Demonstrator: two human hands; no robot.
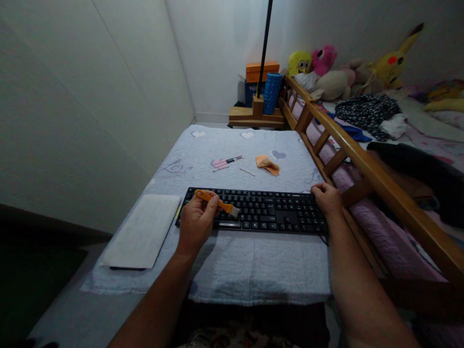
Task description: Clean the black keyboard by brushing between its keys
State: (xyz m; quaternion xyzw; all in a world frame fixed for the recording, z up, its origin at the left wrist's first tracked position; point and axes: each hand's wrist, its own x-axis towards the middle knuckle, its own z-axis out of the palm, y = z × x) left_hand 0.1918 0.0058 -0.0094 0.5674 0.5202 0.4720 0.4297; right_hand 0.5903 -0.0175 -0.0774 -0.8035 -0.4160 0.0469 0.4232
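Note:
A black keyboard (286, 212) lies across the cloth-covered table. My left hand (197, 217) is closed on the orange handle of a small brush (225, 207), whose pale bristles point right and rest at or just above the keys. At the keyboard's right end, my right hand (327, 197) grips the upper corner between thumb and fingers. Behind the keyboard lie an orange cloth (267, 165), a thin tool with a black middle (235, 159) and a cotton swab (247, 171). Another thin stick (221, 169) lies to their left.
A white sheet (145, 229) lies on something dark, left of the keyboard. A wooden bed rail (348, 142) runs along the table's right side. Past the far edge stand a blue roller (271, 93), an orange box (262, 71) and a black pole (265, 48).

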